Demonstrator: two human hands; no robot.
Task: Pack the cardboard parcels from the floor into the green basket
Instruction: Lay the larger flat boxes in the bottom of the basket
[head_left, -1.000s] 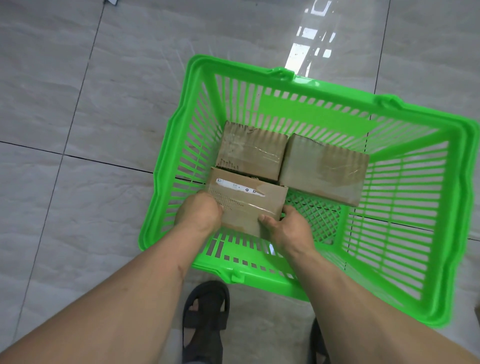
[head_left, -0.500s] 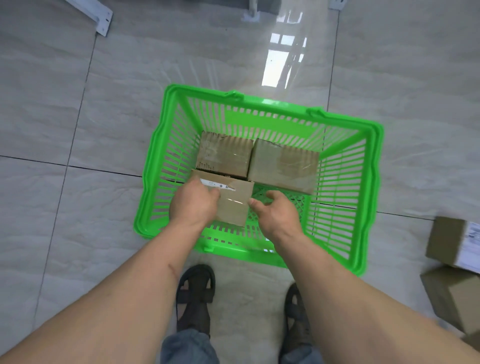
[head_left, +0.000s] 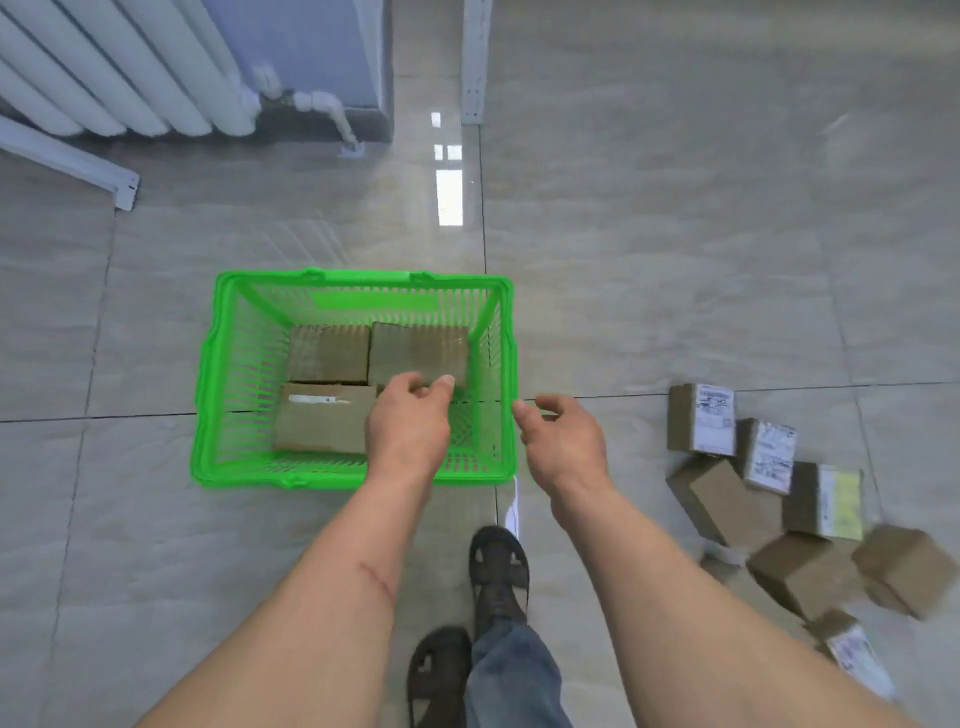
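Both our hands are empty, fingers loosely curled: the left hand (head_left: 408, 423) hangs over the green basket (head_left: 358, 475), where three parcels already lie, the right hand (head_left: 563, 441) just outside its right rim. The loose parcels (head_left: 769, 499) sit on the floor well to the right of both hands (right hand nearer). We judge the next reach falls to it, starting with the near upright parcel (head_left: 701, 420).

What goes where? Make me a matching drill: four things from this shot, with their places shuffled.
1. white-strip parcel
2. left hand
3. right hand
4. yellow-label parcel

A. on the floor, far right
B. inside the green basket, near-left corner
C. empty, over the basket
D. empty, just outside the basket's right rim

Pairs: 1-B, 2-C, 3-D, 4-A
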